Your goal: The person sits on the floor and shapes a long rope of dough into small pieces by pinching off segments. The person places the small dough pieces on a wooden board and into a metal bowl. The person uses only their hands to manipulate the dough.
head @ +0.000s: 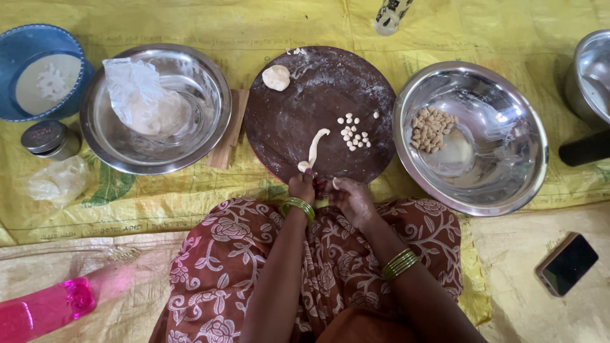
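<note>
A thin rope of pale dough lies on the round dark wooden board. My left hand pinches the near end of that rope at the board's front edge. My right hand is right beside it, fingers closed on a tiny piece of dough. Several small dough pellets lie on the board right of the rope. A dough ball rests at the board's far left.
A steel bowl at right holds several shaped pellets. A steel bowl at left holds a plastic bag of dough. Blue sieve, small tin, pink bottle, phone, pot lie around on the yellow sheet.
</note>
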